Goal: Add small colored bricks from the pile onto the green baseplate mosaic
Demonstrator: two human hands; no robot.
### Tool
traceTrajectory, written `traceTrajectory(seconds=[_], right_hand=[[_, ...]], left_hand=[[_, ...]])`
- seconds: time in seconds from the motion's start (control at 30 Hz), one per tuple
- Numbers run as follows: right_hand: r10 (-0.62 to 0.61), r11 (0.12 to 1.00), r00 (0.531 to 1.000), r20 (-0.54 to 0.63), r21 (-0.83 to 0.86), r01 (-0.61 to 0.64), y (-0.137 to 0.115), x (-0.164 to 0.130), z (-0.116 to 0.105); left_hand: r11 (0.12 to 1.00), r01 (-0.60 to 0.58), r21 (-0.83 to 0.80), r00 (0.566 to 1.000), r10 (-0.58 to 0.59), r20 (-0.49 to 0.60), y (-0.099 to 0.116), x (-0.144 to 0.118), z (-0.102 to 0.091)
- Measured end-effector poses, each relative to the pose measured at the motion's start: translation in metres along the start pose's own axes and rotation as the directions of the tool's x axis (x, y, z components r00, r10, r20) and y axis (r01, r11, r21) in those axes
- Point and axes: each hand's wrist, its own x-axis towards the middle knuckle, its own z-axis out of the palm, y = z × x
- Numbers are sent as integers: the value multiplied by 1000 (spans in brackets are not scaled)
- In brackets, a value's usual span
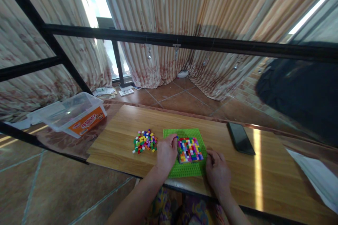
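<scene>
A green studded baseplate [182,173] lies on the wooden board. On it stands a block of multicoloured small building bricks [190,150], packed in close rows. My left hand [167,151] reaches over the plate's left side, thumb and finger pinched at the block's far left corner. A dark blue brick [177,137] shows at those fingertips, partly covered by them. At the plate's right edge, my right hand [218,168] has its fingers curled, with thumb and forefinger on the edge. Left of the plate, a loose pile of small bricks [145,141] is spread out.
A black phone [241,138] lies to the right on the wooden board [118,147], and white paper [314,172] beyond it. A clear plastic box [76,112] with an orange label sits at the left. A black metal rail [163,38] crosses before the curtains.
</scene>
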Motion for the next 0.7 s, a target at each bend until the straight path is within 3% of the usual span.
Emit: traceTrajectory(seconds=[0.23, 0.5, 0.7], right_hand=[[-8, 1000, 1000, -4, -4, 8, -1, 1, -1], [14, 1000, 1000, 2, -9, -14, 0, 0, 0], [1, 1000, 1000, -12, 1, -1, 1, 1, 0]], left_hand=[[993, 23, 117, 997, -32, 74, 9, -4, 0], [995, -44, 90, 992, 32, 123, 6, -5, -7], [999, -51, -16, 991, 52, 123, 6, -4, -10]])
